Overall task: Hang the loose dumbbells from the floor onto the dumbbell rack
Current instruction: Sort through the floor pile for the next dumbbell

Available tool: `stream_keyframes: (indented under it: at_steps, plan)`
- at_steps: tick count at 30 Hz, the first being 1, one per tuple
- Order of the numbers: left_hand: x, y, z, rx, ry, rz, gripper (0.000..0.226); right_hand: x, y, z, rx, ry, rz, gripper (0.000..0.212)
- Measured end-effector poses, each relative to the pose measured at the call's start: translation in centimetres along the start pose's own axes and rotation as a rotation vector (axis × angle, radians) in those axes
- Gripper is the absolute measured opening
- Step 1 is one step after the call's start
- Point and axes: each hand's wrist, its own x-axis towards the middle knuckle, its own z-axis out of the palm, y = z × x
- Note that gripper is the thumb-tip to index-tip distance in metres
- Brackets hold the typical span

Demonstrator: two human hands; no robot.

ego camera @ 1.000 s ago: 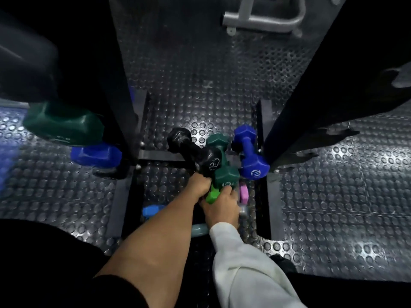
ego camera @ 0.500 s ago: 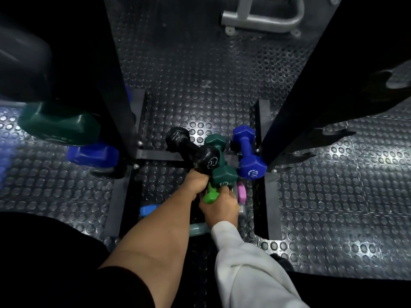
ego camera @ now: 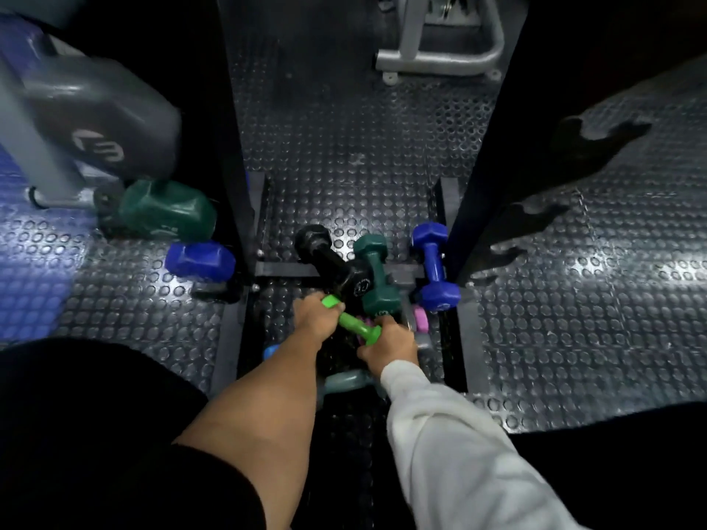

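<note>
Both my hands held the little green dumbbell (ego camera: 352,324).
My left hand (ego camera: 315,315) wrapped one end and my right hand (ego camera: 390,344) the other, low over the floor (ego camera: 344,147), beside the dark green dumbbell (ego camera: 377,277).

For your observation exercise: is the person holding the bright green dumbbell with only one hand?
No: the left hand grips one end of the bright green dumbbell and the right hand grips the other.
</note>
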Motion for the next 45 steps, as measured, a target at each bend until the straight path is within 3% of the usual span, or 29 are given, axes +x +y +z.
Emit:
stream_keyframes:
  at_steps: [3, 13, 23, 29, 32, 45]
  plan:
    - [-2.4, 0.4, -1.5, -0.039, 0.05, 0.03, 0.041, -0.4, 0.2, -0.4, 0.085, 0.008, -0.025, 0.055]
    - [-9.4, 2.7, -6.4, -0.161, 0.077, 0.114, 0.035, -4.1, -0.8, -5.5, 0.298, 0.058, -0.138, 0.055]
    - [-15.5, 6.6, -11.7, -0.393, 0.099, 0.271, 0.038, -8.9, -3.5, -12.0, 0.552, 0.142, -0.278, 0.072]
    - [-18.7, 9.8, -14.9, -0.571, 0.019, 0.472, 0.053, -11.5, -4.6, -16.6, 0.682, 0.245, -0.367, 0.071]
    - [-21.1, 11.1, -16.2, -0.613, -0.008, 0.573, 0.048, -13.3, -5.3, -19.1, 0.712, 0.259, -0.437, 0.072]
    - [-29.6, 18.5, -20.8, -0.631, 0.119, 0.942, 0.041, -20.1, -8.1, -29.1, 0.809, 0.366, -0.691, 0.074]
